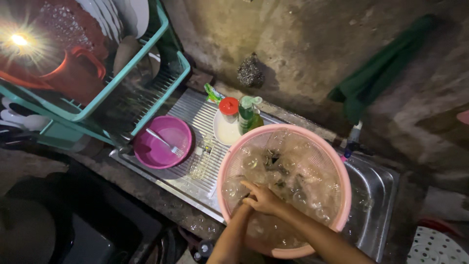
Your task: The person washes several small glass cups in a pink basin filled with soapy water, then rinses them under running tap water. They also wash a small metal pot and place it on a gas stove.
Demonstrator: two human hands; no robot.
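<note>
Pink plastic rings the big wash basin [342,171] that sits in the steel sink [378,195], filled with cloudy, soapy water and a jumble of clear glasses and dark bits I can't make out properly.

From the head camera, both forearms come in from six o'clock and meet over the near side of the basin. The right hand [266,198] lies on top, palm down, fingers stretched toward nine o'clock across the water's surface. The left hand [243,202] is mostly tucked under it; I can't tell whether its fingers are closed on anything, and whatever the right fingers may be pressing on is hidden too. The glassware lies mainly from twelve to three o'clock of the hands, just beyond the fingertips, no clear long axis among it. The right hand is the nearer one to that pile.

At ten o'clock of the basin, on the ribbed steel surface [195,115], stand a red-capped jar [228,108] and a green dish soap bottle [247,115], touching the basin's rim. Farther toward nine o'clock sits a magenta bowl [146,154] with a fork [165,142] in it, and a teal dish rack [122,73] holding a red mug [75,73].
</note>
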